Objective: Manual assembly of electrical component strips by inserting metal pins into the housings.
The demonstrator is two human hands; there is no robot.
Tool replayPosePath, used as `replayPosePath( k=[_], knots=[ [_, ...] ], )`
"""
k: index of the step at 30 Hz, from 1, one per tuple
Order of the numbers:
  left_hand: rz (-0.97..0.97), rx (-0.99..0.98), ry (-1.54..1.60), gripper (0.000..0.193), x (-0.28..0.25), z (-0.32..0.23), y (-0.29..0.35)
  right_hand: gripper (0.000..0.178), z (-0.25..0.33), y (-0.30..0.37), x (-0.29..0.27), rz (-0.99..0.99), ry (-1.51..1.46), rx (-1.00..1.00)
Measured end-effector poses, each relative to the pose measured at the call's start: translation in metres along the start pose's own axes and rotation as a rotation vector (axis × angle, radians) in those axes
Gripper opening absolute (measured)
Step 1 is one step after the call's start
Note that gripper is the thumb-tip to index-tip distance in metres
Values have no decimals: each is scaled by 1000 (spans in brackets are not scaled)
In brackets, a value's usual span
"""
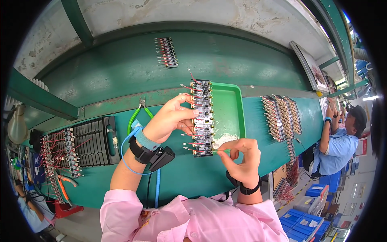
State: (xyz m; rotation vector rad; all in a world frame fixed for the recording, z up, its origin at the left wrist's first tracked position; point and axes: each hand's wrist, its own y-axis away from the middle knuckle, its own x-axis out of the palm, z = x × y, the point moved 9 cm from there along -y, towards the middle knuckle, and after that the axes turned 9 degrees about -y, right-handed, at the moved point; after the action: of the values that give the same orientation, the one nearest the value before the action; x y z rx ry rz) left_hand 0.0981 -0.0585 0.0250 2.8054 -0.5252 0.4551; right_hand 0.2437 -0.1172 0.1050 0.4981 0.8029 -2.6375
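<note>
My left hand (176, 115) grips a long circuit board panel (202, 121) by its left edge, holding it upright above the bench. Small repeated boards make up the panel, with short red wires sticking out on the left and small brass-coloured parts along the right. My right hand (244, 155) is closed in a pinch at the panel's lower right corner; whatever lies between thumb and forefinger is too small to make out. Behind the panel, partly hidden by it, is a green tray (242, 111) with a heap of thin white pieces (224, 140).
Green-handled cutters (140, 115) lie left of my left hand, near a black slotted rack (94, 141) and wired board panels (71, 153). Orange-handled pliers (63, 187) sit at far left. Another panel (167, 52) lies at the back; stacked panels (282, 119) are right. A co-worker (340, 135) sits at right.
</note>
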Motion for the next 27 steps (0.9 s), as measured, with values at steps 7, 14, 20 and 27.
replayPosePath(
  k=[7,14,20,27],
  knots=[
    [-3,-8,16,28,1,0,0,40,3,-1,1,20,59,-25],
    [-5,-7,19,28,1,-1,1,39,6,-2,2,35,86,-52],
    [4,-10,16,27,2,0,0,38,7,-2,2,46,91,-73],
    [-8,-8,11,27,1,1,0,36,16,-3,4,39,75,-144]
  ],
)
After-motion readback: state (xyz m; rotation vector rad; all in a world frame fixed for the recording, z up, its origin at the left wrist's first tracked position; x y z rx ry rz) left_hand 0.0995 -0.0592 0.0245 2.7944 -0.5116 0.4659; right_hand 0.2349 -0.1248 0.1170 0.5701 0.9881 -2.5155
